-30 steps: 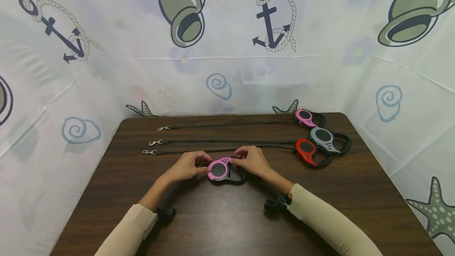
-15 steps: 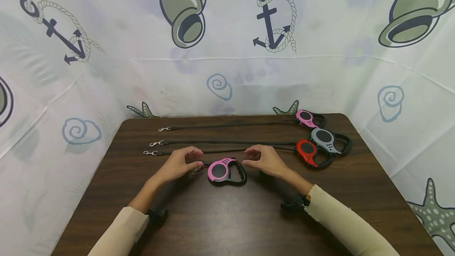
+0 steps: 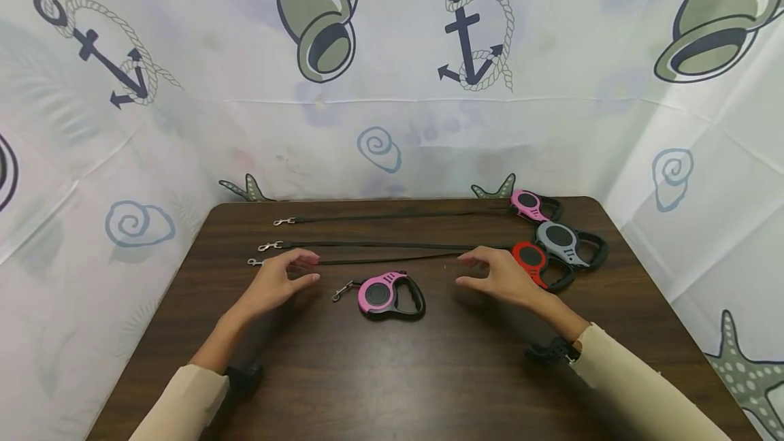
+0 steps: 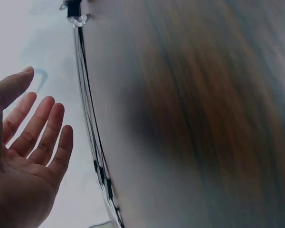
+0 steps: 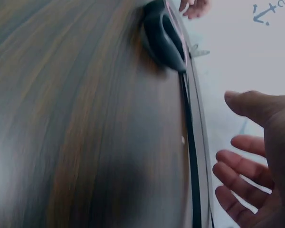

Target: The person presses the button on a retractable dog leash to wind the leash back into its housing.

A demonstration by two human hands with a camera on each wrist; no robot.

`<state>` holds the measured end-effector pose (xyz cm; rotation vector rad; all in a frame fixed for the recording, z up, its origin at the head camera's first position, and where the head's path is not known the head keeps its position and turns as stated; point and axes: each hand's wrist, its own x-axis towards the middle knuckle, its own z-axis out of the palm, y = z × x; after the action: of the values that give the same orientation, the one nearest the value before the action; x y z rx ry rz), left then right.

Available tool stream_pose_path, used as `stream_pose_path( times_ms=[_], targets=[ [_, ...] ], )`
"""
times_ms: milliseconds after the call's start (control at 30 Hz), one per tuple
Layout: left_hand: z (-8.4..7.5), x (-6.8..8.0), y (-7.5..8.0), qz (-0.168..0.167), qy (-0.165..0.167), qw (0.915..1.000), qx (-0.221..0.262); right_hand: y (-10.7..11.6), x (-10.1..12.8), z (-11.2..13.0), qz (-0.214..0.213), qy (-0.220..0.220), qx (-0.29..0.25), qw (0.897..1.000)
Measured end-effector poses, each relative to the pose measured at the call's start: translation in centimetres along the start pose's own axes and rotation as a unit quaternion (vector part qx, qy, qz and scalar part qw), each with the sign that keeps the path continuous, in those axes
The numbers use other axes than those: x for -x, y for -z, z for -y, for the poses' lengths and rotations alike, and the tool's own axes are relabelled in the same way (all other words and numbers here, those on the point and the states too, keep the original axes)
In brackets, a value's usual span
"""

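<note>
The pink retractable leash [image 3: 381, 293] lies flat on the dark wooden table [image 3: 392, 386], near the middle, its cord wound in and only the small metal clip [image 3: 340, 290] showing at its left side. Neither hand touches it: the left hand [image 3: 275, 282] hovers to its left and the right hand [image 3: 501, 277] to its right, both empty, with fingers spread and relaxed, as the wrist views confirm.

To handle this leash well, I would judge that one hand should steady the housing by its black handle loop while the other pinches the clip, keeping any pull low and straight along the tabletop so the cord lies parallel to the others.

Behind it three leashes lie with cords drawn out leftwards: a red one [image 3: 531, 263] nearest, just beyond the right hand, then a grey one [image 3: 560, 239], then a second pink one [image 3: 527, 204] at the back edge. Their clips end near the left hand, so that side is tight. The front half of the table offers open room, and a printed nautical curtain [image 3: 392, 121] closes off the back and both sides
</note>
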<state>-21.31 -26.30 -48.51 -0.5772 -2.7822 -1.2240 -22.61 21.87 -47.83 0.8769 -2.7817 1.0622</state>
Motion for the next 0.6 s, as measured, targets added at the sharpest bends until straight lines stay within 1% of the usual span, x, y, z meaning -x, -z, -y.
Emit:
stream_pose_path(
  times_ms=[167, 300, 400, 467, 600],
  targets=[
    [0.9, 0.4, 0.9, -0.022, -0.012, 0.9997, -0.005, 1.6, 1.3, -1.4, -0.005, 0.039, 0.041, 0.998],
    [1.6, 0.8, 1.6, -0.038, -0.019, 0.9989, -0.021, 2.8, 2.4, -2.7, -0.017, 0.066, 0.079, 0.995],
    [2.3, 1.2, 2.3, -0.052, -0.02, 0.9976, -0.042, 3.6, 3.3, -3.6, -0.025, 0.072, 0.108, 0.991],
    [2.8, 1.4, 2.7, -0.062, -0.023, 0.996, -0.06, 4.2, 3.8, -4.2, -0.025, 0.065, 0.126, 0.99],
    [3.8, 2.0, 3.4, -0.075, -0.025, 0.9934, -0.083, 5.2, 5.0, -5.2, -0.034, 0.064, 0.144, 0.987]
  ],
)
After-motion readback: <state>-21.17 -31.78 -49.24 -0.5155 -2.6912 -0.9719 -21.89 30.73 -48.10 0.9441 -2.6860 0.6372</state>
